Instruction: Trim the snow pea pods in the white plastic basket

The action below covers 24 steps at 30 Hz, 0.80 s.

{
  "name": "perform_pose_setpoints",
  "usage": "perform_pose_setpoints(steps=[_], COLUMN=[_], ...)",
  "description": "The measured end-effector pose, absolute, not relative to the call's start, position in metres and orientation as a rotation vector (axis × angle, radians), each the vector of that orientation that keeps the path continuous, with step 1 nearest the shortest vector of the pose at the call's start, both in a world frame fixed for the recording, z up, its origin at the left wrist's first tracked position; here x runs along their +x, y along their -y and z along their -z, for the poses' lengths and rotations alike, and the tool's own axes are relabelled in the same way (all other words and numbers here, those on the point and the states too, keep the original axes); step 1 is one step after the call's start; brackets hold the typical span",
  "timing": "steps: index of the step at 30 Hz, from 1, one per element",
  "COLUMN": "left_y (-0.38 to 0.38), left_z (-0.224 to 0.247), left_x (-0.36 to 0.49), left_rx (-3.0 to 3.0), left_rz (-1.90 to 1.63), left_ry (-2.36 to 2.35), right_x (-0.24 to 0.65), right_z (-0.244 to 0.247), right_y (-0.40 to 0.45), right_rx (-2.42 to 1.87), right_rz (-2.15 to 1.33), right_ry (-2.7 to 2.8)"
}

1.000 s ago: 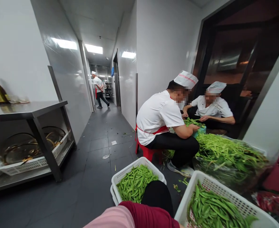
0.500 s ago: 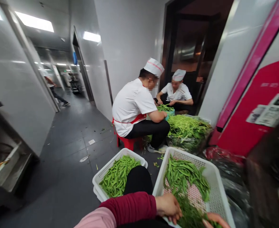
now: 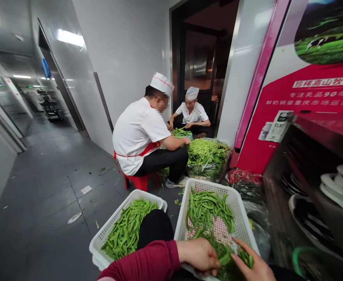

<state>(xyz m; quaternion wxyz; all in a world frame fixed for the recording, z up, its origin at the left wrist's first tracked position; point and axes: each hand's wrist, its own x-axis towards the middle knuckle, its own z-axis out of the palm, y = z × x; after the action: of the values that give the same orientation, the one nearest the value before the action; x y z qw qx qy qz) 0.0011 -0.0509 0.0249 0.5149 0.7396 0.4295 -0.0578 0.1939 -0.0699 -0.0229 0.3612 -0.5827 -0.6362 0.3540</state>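
Green pods (image 3: 209, 208) lie in the right basket (image 3: 244, 220), beyond the curled left hand (image 3: 200, 254), its grip unclear; the right hand (image 3: 253, 262) holds a few.

The beans (image 3: 211, 207) are green. The left basket (image 3: 98, 241) and right basket (image 3: 247, 220) are white, dotted with holes; the right one's base shows red-and-white patterning. The sleeve (image 3: 148, 258) is maroon. The nearer co-worker's shirt (image 3: 135, 136) is white, the cap (image 3: 161, 83) white with red striping, the stool (image 3: 139, 182) red. The floor (image 3: 48, 187) is dark grey, the panel (image 3: 255, 156) magenta-red with white lettering.
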Motion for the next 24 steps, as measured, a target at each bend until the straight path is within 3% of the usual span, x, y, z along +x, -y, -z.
perform_pose_setpoints(steps=[3,6,10,13,17,24], left_y=[0.052,0.053,0.050,0.042,0.034,0.032], left_z=[-0.029,-0.029,-0.021,-0.008,0.015,0.028], left_x=[-0.004,-0.005,-0.001,-0.002,-0.011,-0.009], left_rx=[2.199,2.286,2.156,2.097,2.113,2.255], left_rz=[0.248,0.050,-0.348,-0.397,-0.031,-0.075], left_ry=[-0.955,-0.943,-1.242,-1.409,-1.399,-1.233], right_x=[0.193,0.178,0.155,0.157,0.199,0.202], right_z=[0.008,-0.003,0.001,0.011,0.015,0.019], right_y=[0.069,0.069,0.067,0.054,0.004,-0.104], right_rx=[-1.330,-1.262,-1.307,-1.261,-1.329,-2.073], right_rz=[-0.794,-0.911,-1.388,-1.624,-1.385,-0.763], right_ry=[2.224,2.391,1.651,0.933,0.517,1.485])
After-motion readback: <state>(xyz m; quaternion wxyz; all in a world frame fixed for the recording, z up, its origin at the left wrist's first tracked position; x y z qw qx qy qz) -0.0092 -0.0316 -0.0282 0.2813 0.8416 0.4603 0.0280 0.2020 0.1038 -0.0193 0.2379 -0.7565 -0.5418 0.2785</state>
